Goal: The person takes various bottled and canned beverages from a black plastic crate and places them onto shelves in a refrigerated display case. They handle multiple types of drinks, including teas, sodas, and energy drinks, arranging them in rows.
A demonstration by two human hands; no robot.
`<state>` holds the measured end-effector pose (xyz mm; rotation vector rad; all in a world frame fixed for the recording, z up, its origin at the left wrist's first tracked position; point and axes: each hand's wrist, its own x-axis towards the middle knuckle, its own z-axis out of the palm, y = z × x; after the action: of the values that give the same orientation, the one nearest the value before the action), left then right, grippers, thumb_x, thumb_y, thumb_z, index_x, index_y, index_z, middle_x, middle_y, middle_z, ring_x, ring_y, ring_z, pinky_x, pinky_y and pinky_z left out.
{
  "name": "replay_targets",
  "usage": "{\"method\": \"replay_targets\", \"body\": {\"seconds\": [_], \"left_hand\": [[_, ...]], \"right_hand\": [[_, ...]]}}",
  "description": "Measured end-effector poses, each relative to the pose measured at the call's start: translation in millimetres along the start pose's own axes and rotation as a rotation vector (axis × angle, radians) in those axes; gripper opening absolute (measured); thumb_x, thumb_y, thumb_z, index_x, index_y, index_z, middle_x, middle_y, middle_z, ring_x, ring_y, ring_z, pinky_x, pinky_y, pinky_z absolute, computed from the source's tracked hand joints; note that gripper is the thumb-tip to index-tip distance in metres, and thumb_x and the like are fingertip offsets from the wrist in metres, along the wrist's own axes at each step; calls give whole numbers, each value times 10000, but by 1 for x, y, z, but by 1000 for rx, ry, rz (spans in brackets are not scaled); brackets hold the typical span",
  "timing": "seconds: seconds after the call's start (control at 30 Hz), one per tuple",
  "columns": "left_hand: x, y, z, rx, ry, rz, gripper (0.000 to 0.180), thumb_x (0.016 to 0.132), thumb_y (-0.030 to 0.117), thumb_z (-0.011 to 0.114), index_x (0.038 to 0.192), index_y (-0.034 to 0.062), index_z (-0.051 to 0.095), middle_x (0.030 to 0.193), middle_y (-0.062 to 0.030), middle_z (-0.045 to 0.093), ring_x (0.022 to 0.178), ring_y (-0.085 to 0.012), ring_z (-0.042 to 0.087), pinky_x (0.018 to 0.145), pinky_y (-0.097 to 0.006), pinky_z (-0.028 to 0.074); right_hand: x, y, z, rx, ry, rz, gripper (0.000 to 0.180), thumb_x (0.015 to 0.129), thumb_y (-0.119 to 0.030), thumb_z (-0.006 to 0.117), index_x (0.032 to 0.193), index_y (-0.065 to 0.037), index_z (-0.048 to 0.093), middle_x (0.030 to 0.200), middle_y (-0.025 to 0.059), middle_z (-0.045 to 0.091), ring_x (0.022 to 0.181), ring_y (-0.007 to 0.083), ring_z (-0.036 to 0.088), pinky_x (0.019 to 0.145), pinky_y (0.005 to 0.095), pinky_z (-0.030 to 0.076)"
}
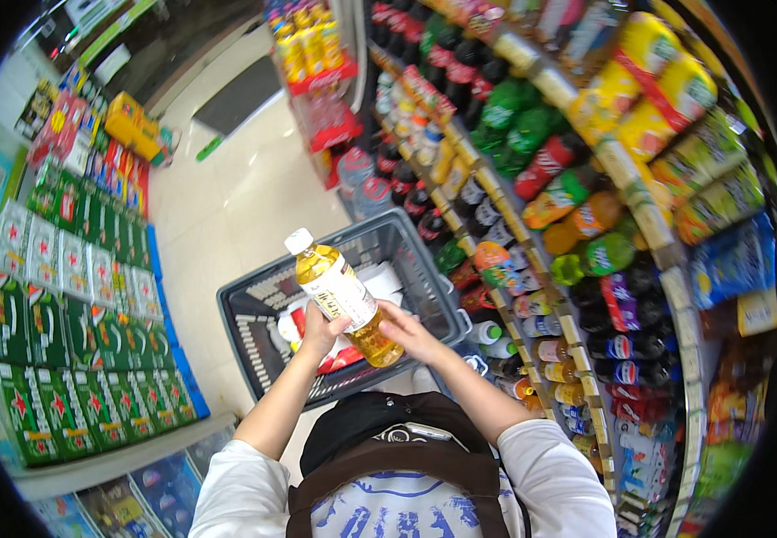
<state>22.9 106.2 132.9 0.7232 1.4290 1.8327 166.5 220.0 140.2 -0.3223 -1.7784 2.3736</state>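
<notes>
Between both hands I hold a large clear bottle of golden drink (339,291) with a white cap and a pale printed label. It is tilted, its cap pointing away and to the left. My left hand (321,334) is closed on the bottle's left side. My right hand (409,333) grips it near the base from the right. Below the bottle stands a dark grey plastic shopping basket (243,336). Inside it lie white packages (384,281) and a red and white item (339,354), partly hidden by my hands and the bottle.
Shelves of drink bottles (586,255) rise close on my right. Stacked green and white cartons (83,336) line the left. A red display stand (321,81) with yellow bottles and large water bottles (366,184) stands beyond the basket. Pale tiled floor (236,193) runs between, toward a dark mat (240,97).
</notes>
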Motion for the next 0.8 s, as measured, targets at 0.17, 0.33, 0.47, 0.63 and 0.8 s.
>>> {"method": "replay_targets", "body": {"seconds": [0.17, 0.33, 0.47, 0.63, 0.8], "left_hand": [[17, 52, 88, 2, -180, 140, 666, 577, 398, 703, 1027, -46, 490, 933, -91, 583, 834, -169, 576, 745, -286, 462], [17, 86, 180, -52, -507, 276, 760, 532, 433, 731, 1061, -45, 465, 963, -87, 558, 872, -170, 562, 771, -296, 451], [13, 98, 244, 39, -806, 329, 855, 523, 484, 745, 1117, -34, 414, 994, -99, 539, 890, -190, 554, 781, -304, 450], [-8, 130, 329, 198, -979, 467, 666, 536, 334, 738, 1050, -12, 492, 974, -145, 575, 905, -242, 571, 797, -336, 441], [-38, 161, 406, 254, -1022, 729, 722, 616, 259, 732, 1181, -28, 385, 1087, -163, 493, 970, -264, 531, 773, -337, 473]], "right_hand": [[-59, -58, -10, -274, 157, -216, 875, 682, -229, 721, 1317, -27, 154, 1248, 156, 367, 1168, 202, 361, 970, 319, 292], [-127, -96, -16, -484, 476, -260, 938, 653, -230, 752, 1271, -30, 75, 1212, 178, 377, 1137, 241, 395, 956, 337, 307], [-180, -103, -31, -693, 791, -480, 867, 677, -283, 723, 1243, -22, 120, 1162, 211, 401, 1077, 298, 452, 915, 349, 357], [-241, -138, -54, -735, 1051, -723, 866, 652, -183, 746, 1256, -38, 143, 1207, 171, 351, 1123, 255, 398, 941, 374, 330], [-290, -188, -69, -557, 1244, -858, 857, 660, -78, 714, 1289, -49, 133, 1232, 148, 338, 1131, 238, 394, 940, 371, 343]]}}
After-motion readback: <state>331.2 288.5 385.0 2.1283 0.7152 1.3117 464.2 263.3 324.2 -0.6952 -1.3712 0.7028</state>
